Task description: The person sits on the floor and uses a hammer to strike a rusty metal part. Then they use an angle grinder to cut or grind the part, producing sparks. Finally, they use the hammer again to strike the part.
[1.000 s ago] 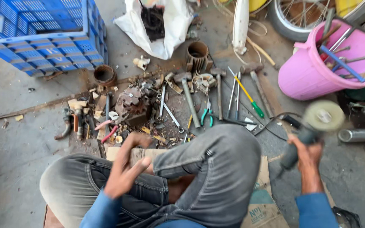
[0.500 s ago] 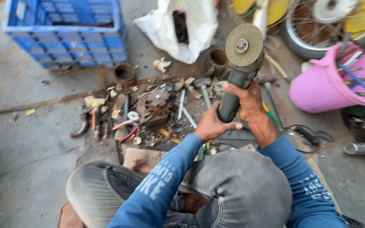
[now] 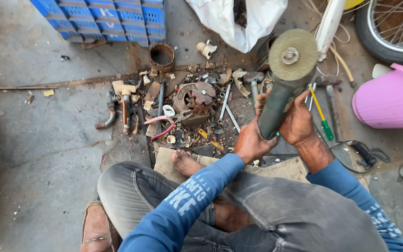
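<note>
Both your left hand (image 3: 250, 142) and right hand (image 3: 299, 123) are closed around the dark cylindrical angle grinder (image 3: 283, 79), raised above the scattered metal tools (image 3: 197, 100) on the floor. Keep this two-handed grip firm, fingers clear of the round abrasive disc (image 3: 293, 54).

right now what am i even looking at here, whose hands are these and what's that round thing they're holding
This is one picture from a camera worn on a person's head, looking down, so the arms in blue sleeves and the knees in grey jeans are that person's own. They sit on a concrete floor. Both hands hold an angle grinder, a power tool with a round abrasive disc at its top. The right hand wraps the dark body; the left hand grips it lower down, its fingers against the side. In front lies a heap of rusty metal parts and hand tools, including pink-handled pliers and a green screwdriver. Around it stand a blue crate, a white bag, a pink bucket and a wheel.
</note>
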